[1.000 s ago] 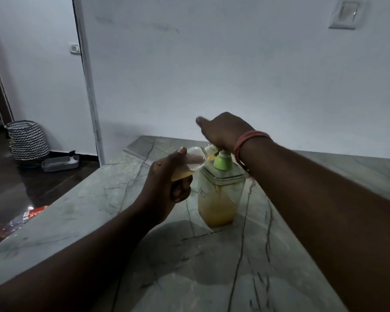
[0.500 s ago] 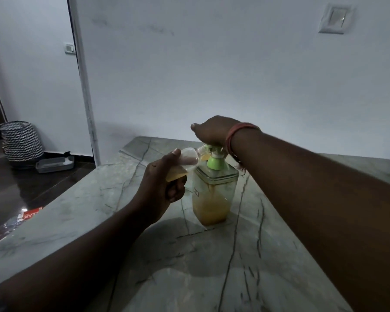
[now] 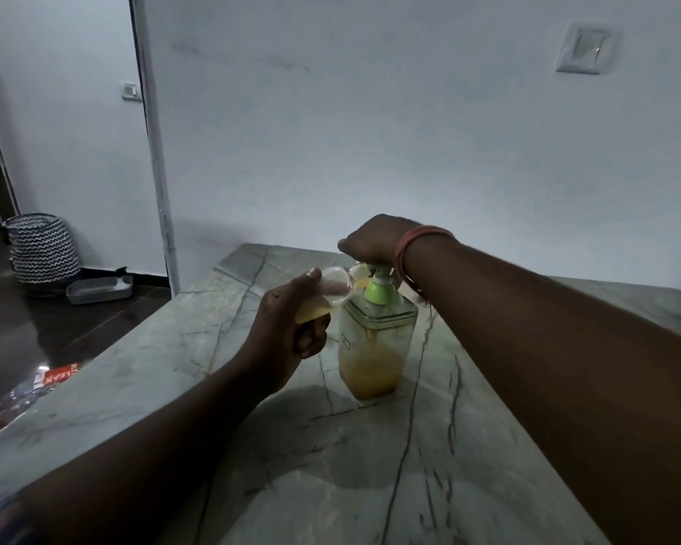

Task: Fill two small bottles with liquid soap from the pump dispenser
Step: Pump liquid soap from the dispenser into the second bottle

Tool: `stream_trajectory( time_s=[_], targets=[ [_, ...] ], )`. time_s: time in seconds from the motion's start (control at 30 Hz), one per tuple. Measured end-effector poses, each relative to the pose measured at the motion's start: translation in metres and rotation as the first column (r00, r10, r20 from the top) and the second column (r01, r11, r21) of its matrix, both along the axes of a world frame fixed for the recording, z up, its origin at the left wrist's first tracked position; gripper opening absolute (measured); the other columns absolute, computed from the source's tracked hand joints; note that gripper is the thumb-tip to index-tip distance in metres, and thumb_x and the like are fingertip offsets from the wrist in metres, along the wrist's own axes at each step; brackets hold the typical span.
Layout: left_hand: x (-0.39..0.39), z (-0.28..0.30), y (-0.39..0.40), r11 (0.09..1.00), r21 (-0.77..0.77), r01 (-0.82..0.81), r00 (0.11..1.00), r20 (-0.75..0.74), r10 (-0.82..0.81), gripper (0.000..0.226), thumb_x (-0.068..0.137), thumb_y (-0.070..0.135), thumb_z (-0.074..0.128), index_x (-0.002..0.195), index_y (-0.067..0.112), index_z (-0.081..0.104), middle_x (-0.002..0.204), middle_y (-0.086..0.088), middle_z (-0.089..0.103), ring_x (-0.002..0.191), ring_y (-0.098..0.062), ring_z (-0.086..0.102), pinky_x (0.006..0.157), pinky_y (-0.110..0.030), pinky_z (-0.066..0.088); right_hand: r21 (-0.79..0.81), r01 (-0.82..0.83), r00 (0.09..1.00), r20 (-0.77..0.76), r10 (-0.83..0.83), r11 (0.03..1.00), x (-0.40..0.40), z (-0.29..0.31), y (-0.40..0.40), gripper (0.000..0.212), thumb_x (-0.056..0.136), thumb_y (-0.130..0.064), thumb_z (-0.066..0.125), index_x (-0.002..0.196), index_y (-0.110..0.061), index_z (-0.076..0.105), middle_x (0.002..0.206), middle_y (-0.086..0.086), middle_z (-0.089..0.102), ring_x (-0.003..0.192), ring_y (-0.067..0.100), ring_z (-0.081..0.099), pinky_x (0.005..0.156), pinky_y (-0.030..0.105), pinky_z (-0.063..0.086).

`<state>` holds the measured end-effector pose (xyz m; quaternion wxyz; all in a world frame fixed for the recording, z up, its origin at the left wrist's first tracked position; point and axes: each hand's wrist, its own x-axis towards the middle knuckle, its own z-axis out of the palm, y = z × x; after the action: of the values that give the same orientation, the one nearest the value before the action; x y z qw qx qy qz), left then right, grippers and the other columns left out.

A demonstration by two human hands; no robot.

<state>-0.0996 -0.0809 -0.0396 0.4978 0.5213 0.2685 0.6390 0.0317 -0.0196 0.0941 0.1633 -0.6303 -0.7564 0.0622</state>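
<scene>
A clear square pump dispenser [image 3: 374, 348] with a green collar stands on the marble table [image 3: 370, 466], its lower part holding yellow-orange soap. My right hand [image 3: 370, 241] lies on top of the pump head, fingers bent over it. My left hand [image 3: 288, 328] grips a small clear bottle [image 3: 331, 293], tilted with its mouth at the pump spout. Some yellow soap sits in the bottle's lower end. Only one small bottle is in view.
The table's left edge drops to a dark floor with a zigzag-patterned basket [image 3: 42, 249], a grey tray [image 3: 99, 289] and a red packet [image 3: 56, 375]. A white wall stands behind the table, with a switch plate [image 3: 582, 49] high on the right.
My right hand has sunk lower onto the pump head. My left hand keeps the small bottle at the spout. The camera view shifted a little.
</scene>
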Motion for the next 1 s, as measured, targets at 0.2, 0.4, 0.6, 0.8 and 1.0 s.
stream_trajectory(
  time_s=[0.2, 0.4, 0.6, 0.8, 1.0],
  targets=[
    [-0.005, -0.007, 0.009, 0.999, 0.032, -0.004, 1.000, -0.026, 0.005, 0.040, 0.103, 0.044, 0.056, 0.097, 0.014, 0.081, 0.053, -0.005, 0.046, 0.038, -0.011, 0.035, 0.041, -0.021, 0.031, 0.035, -0.045, 0.999, -0.005, 0.046, 0.998, -0.002, -0.013, 0.012, 0.026, 0.086, -0.027, 0.043, 0.064, -0.016, 0.053, 0.072, 0.003, 0.054, 0.060, 0.013, 0.047, 0.048, 0.026, 0.027],
    [0.001, -0.001, 0.006, 1.000, 0.014, -0.002, 1.000, 0.000, 0.002, 0.039, 0.098, 0.045, 0.057, 0.093, 0.014, 0.080, 0.053, -0.006, 0.044, 0.037, -0.012, 0.033, 0.041, -0.021, 0.028, 0.008, -0.047, 0.999, -0.020, 0.048, 0.999, 0.002, -0.006, 0.007, 0.027, 0.089, -0.027, 0.040, 0.067, -0.016, 0.054, 0.074, 0.002, 0.053, 0.063, 0.013, 0.047, 0.050, 0.026, 0.029],
    [0.002, -0.001, -0.001, 1.000, 0.001, -0.014, 1.000, -0.011, 0.014, 0.039, 0.098, 0.045, 0.056, 0.092, 0.016, 0.082, 0.054, -0.009, 0.043, 0.038, -0.012, 0.033, 0.040, -0.021, 0.028, -0.009, -0.015, 0.999, -0.035, 0.015, 1.000, 0.001, -0.004, 0.008, 0.022, 0.082, -0.034, 0.050, 0.072, -0.016, 0.057, 0.077, 0.003, 0.061, 0.063, 0.018, 0.057, 0.050, 0.025, 0.037],
    [-0.002, -0.006, 0.004, 1.000, 0.020, -0.010, 1.000, -0.026, 0.011, 0.040, 0.104, 0.040, 0.052, 0.093, 0.015, 0.081, 0.052, -0.004, 0.043, 0.039, -0.012, 0.033, 0.042, -0.021, 0.028, 0.040, -0.040, 0.996, -0.082, 0.043, 0.998, 0.000, -0.015, 0.010, 0.028, 0.086, -0.031, 0.043, 0.063, -0.016, 0.051, 0.071, 0.003, 0.052, 0.061, 0.016, 0.047, 0.049, 0.027, 0.026],
    [0.000, 0.001, 0.002, 0.999, 0.033, -0.025, 0.999, -0.036, 0.026, 0.040, 0.104, 0.042, 0.052, 0.092, 0.018, 0.082, 0.053, -0.007, 0.044, 0.039, -0.012, 0.034, 0.042, -0.021, 0.029, 0.037, 0.025, 0.983, -0.183, -0.018, 0.999, 0.001, -0.007, 0.001, 0.021, 0.078, -0.032, 0.046, 0.070, -0.015, 0.055, 0.079, 0.005, 0.060, 0.069, 0.023, 0.055, 0.049, 0.026, 0.030]
  ],
)
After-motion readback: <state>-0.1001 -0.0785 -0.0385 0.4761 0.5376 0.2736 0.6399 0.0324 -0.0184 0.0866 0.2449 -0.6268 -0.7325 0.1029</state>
